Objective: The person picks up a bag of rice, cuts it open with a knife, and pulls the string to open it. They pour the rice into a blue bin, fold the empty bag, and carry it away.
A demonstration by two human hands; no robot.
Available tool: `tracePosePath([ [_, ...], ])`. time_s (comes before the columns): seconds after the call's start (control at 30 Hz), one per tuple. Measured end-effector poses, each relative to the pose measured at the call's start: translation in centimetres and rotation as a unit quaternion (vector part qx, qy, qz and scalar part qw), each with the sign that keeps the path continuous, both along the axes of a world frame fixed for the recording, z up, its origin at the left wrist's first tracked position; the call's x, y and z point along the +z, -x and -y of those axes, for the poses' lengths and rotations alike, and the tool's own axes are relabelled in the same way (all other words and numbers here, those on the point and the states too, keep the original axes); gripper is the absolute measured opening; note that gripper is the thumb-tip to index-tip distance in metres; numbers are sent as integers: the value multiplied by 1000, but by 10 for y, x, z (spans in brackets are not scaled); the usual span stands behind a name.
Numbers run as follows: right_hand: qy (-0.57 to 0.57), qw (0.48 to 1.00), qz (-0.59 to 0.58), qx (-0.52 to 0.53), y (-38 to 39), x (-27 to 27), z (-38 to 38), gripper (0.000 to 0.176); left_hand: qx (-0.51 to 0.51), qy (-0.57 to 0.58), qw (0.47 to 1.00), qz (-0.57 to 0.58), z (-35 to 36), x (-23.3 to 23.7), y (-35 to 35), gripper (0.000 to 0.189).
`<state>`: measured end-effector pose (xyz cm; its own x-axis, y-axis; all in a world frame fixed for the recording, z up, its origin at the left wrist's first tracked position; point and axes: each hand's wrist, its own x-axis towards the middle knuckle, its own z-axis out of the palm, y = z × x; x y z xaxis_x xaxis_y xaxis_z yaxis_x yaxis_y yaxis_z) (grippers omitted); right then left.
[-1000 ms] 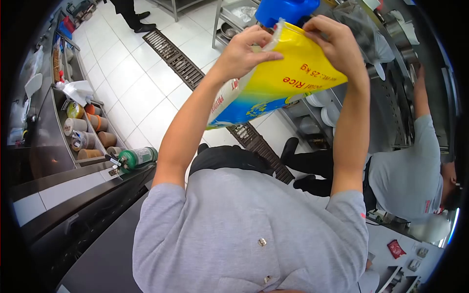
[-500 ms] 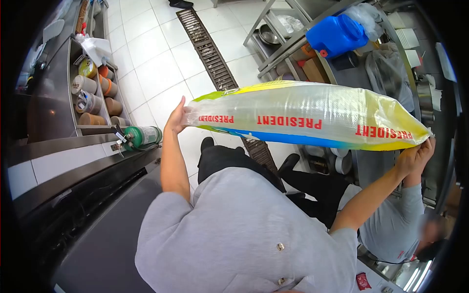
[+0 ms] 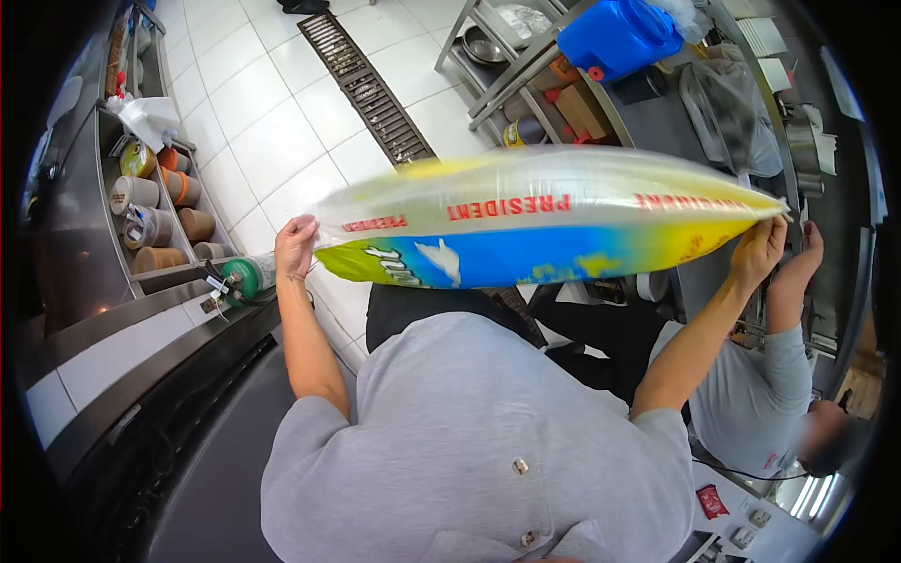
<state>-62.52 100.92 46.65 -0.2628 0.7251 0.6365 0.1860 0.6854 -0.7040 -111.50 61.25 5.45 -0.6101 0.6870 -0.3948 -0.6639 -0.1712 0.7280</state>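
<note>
Stretched out level above the legs and the floor: one sack (image 3: 544, 230), yellow and blue, looking flat and probably empty. Pinched at one end by the left hand (image 3: 296, 246), grip pressed together on the edge. Held at the other end by the right hand (image 3: 760, 249), grip also closed on the sack. Already pulled straight, judging by the shape; not folded, not put down anywhere.

Counted: one sack, two hands on it, one co-worker (image 3: 760, 394) bent low at the right, one blue canister (image 3: 619, 38) on the rack, one green bottle (image 3: 246, 279) at the tabletop edge. Several tubs (image 3: 178, 186) on the shelf, exact number hard to tell.
</note>
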Motion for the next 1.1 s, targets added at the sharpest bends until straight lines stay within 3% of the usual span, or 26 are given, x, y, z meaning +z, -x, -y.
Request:
tracePosePath([
  [0.1,-8,999,17,-28,7,-29,-5,15,41,53,996,54,-10,-27,-6,17],
  [0.2,-2,1000,-6,-7,21,-32,5,16,2,134,990,41,-7,-53,-10,17],
  [0.27,-1,997,43,-59,34,-36,14,14,-4,120,991,52,-4,-77,-12,21],
  [0.3,4,996,76,-50,42,-37,19,14,-28,275,959,-55,-6,-86,-12,24],
  [0.33,4,993,109,-46,49,-35,22,14,-49,412,895,-166,-18,-89,-14,28],
  [0.37,-2,991,129,-44,59,-31,27,13,-51,544,768,-335,-31,-56,-24,35],
  [0.4,-6,988,150,-43,69,-29,33,13,-31,550,715,-430,-48,-24,-31,36],
  [0.47,-2,985,174,-7,88,-26,40,12,-8,283,835,-472,-95,28,-47,42],
  [0.5,-15,982,190,11,101,-25,46,11,-34,163,889,-427,-124,82,-72,49],
  [0.53,-26,977,207,31,114,-23,50,11,-78,18,868,-490,-143,140,-94,58],
  [0.6,-99,964,240,49,137,-21,50,10,-114,-114,791,-590,-177,223,-127,63],
  [0.63,-144,957,244,59,148,-18,53,9,-125,-124,786,-593,-191,226,-127,63],
  [0.7,-217,938,264,66,161,-9,50,10,-271,-158,789,-527,-222,232,-128,50],
  [0.73,-245,927,278,61,164,-4,48,12,-313,-124,797,-501,-232,221,-120,29],
  [0.77,-246,928,276,38,170,11,49,12,-308,-153,848,-404,-227,247,-125,14],
  [0.8,-351,918,186,7,176,29,51,14,-305,-141,830,-445,-232,237,-112,12],
  [0.83,-450,888,98,-24,170,41,52,15,-291,-156,835,-441,-227,261,-105,9],
  [0.87,-450,886,100,-46,153,48,54,15,-260,-158,846,-438,-233,249,-81,8],
  [0.93,-303,945,-62,-105,114,57,62,41,-241,-245,867,-360,-228,286,-56,17],
  [0.97,-306,942,-65,-119,91,41,54,41,-233,-257,876,-336,-228,290,-32,19],
  [1.03,-58,996,-60,-4,47,-34,20,45,-222,-293,882,-294,-229,298,25,26],
  [1.07,113,986,-88,84,50,-74,18,70,-227,-309,882,-273,-228,300,47,30],
  [1.1,155,974,9,165,54,-133,-3,75,-237,-309,876,-284,-224,307,57,30],
])
